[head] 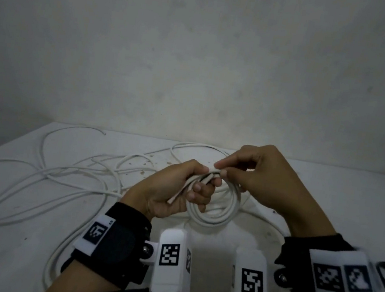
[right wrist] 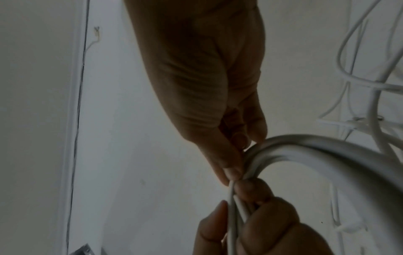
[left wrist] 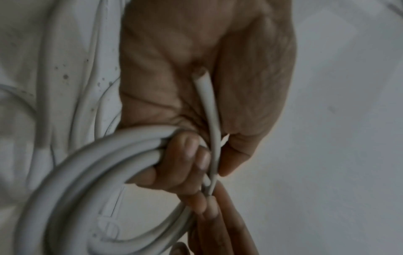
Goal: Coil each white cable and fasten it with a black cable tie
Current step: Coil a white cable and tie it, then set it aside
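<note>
1. Above the table's (head: 325, 201) near edge, left hand (head: 176, 190) is gripping the coiled white cable (head: 215, 211), fingers curled around its loops.
2. Right hand (head: 262, 178) is pinching the coil's top.
3. Loose white cables (head: 45, 174) are sprawling toward the left edge.

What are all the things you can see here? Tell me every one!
coiled cable: one, white, wound in a ring, held up over the table between both hands.
loose cables: several, exact number unclear, white, tangled on the table's left and far side.
table: one, white with small dark specks, under everything.
wall: one, pale grey, behind the table.
wrist bands: two, black, with white camera boxes bearing black-and-white square codes.
left hand: one, fingers curled round the coil and its loose end.
right hand: one, fingertips pinching the top of the coil.
</note>
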